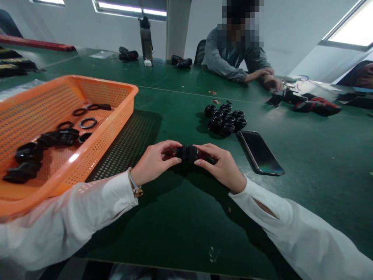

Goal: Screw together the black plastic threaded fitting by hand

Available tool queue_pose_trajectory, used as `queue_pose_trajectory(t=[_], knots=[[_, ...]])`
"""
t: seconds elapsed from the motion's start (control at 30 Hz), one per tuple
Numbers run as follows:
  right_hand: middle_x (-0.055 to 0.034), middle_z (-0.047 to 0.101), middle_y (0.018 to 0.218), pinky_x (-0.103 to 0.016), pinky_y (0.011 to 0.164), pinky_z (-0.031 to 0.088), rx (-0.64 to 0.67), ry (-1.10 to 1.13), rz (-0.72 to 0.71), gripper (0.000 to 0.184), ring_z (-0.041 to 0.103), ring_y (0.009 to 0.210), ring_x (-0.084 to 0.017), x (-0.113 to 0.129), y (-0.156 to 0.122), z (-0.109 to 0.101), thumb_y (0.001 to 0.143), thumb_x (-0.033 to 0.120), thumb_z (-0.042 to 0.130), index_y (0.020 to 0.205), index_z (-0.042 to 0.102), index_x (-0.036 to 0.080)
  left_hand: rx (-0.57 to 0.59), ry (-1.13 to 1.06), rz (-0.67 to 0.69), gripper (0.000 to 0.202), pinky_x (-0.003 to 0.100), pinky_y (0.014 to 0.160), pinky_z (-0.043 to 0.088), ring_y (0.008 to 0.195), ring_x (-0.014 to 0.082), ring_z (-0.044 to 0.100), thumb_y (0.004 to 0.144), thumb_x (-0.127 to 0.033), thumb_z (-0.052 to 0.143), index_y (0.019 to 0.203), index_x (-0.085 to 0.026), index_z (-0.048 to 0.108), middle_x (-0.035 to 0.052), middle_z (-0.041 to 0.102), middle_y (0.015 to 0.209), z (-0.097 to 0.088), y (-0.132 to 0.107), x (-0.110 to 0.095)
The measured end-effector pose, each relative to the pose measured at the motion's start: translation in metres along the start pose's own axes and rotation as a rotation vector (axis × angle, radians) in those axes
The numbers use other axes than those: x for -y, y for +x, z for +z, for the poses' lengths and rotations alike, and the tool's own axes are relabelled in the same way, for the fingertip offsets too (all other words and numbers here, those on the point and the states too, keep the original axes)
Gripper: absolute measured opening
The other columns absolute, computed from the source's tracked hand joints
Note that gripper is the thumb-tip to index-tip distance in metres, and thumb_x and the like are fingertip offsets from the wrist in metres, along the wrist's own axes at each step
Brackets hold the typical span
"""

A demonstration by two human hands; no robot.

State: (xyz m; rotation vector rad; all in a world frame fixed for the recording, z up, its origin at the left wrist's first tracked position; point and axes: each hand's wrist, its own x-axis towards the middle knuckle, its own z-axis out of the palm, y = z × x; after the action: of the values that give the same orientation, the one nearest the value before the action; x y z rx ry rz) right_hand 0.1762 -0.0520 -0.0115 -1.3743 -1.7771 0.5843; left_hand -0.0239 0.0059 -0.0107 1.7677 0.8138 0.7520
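Note:
Both my hands meet over the green table (180, 217) around one small black round fitting (188, 153). My left hand (154, 161) pinches its left end with fingers closed. My right hand (221, 165) grips the right end, fingers curled round it. Just beyond them stands a cluster of several similar black round fittings (225, 118). An orange perforated basket (116, 112) at my left holds black rings (88, 123) and more black parts (29, 153).
A dark phone (259, 151) lies flat to the right of my hands. Across the table a person in a grey top (233, 58) works on black and red items (314, 105). A bottle (146, 39) and black tools stand at the far edge.

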Motion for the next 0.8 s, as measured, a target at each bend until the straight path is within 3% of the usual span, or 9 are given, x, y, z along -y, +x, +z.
queue_pose_trajectory(t=[0.23,0.43,0.8], knots=[[-0.0066,0.069,0.094,-0.032,0.073,0.054,-0.009,-0.003,-0.014,0.031,0.065,0.079,-0.018,-0.0016,-0.0001,0.0007,0.076,0.03,0.064,0.105,0.068,0.017,0.002,0.004,-0.001,0.032,0.033,0.074,0.054,0.081,0.018,0.063,0.069,-0.024,0.064,0.099,-0.013,0.06,0.0056,0.066,0.088,0.0,0.0002,0.0004],[-0.0042,0.07,0.088,-0.033,0.078,0.055,-0.011,0.13,0.052,0.04,0.066,0.08,-0.017,-0.0022,-0.0012,0.0024,0.073,0.029,0.067,0.111,0.061,0.019,0.004,0.003,-0.006,0.033,0.032,0.074,0.054,0.08,0.018,0.063,0.069,-0.024,0.064,0.099,-0.014,0.06,0.0054,0.066,0.088,0.0004,0.0006,0.0006],[-0.0035,0.07,0.089,-0.032,0.077,0.055,-0.019,0.214,0.032,0.032,0.067,0.08,-0.017,-0.0012,-0.0022,0.002,0.071,0.031,0.07,0.1,0.064,0.021,0.016,-0.043,-0.012,0.033,0.032,0.075,0.052,0.081,0.018,0.063,0.067,-0.026,0.065,0.098,-0.014,0.061,0.0054,0.066,0.088,0.0001,0.0007,-0.0002]])
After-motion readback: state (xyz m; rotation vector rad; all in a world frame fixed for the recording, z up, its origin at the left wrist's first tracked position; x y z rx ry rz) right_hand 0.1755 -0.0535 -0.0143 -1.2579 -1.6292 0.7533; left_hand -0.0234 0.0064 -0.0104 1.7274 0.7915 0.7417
